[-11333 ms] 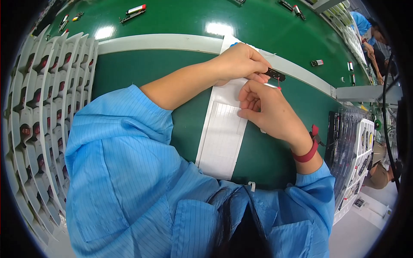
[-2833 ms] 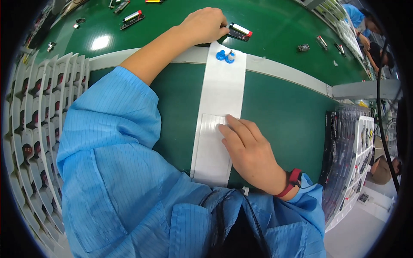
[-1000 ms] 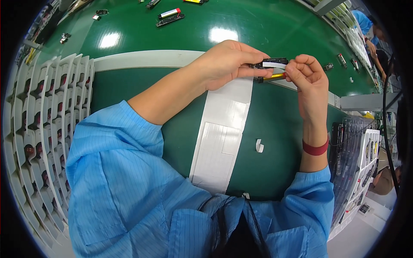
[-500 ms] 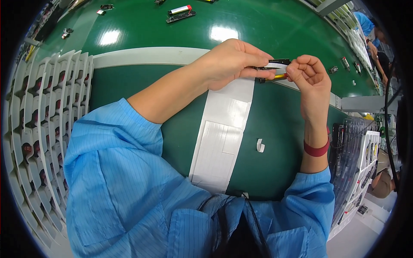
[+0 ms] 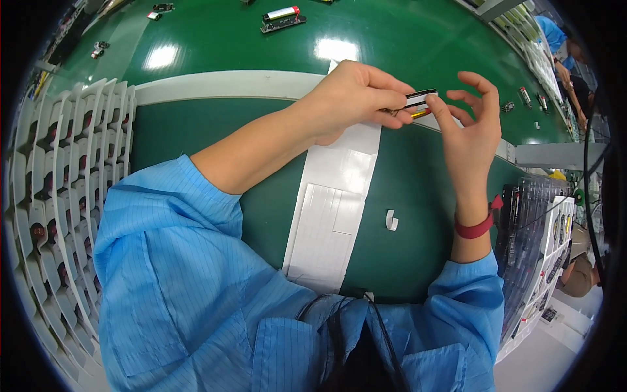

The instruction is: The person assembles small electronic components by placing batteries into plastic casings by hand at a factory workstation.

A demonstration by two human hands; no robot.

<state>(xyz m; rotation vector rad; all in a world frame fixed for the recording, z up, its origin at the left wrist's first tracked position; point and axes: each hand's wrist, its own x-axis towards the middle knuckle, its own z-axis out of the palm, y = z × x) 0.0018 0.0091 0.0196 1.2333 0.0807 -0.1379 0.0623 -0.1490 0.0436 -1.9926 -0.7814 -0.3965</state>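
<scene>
My left hand [image 5: 362, 97] grips a narrow black circuit board [image 5: 428, 91] between thumb and fingers, above the far end of the work mat. A white strip [image 5: 415, 100] lies along the board's face. Under it shows a yellow and red piece [image 5: 421, 113], perhaps a small battery, mostly hidden by my fingers. My right hand [image 5: 471, 124] has its thumb tip against the strip's right end, its other fingers raised and spread. Below the hands, a long white backing sheet [image 5: 326, 215] with cut sticker pieces runs toward me. A curled white scrap [image 5: 391, 221] rests right of it.
White slotted trays [image 5: 72, 196] with parts stand at the left. Clear and white trays [image 5: 548, 242] are stacked at the right. On the green bench [image 5: 215, 39] beyond lie a board with a battery [image 5: 283, 21] and several small assemblies. Another person's arm [image 5: 567, 81] shows far right.
The white strip was pinched and lifted between my right thumb and finger; now it lies along the board. My right fingers have spread apart. The board has tilted slightly in my left hand.
</scene>
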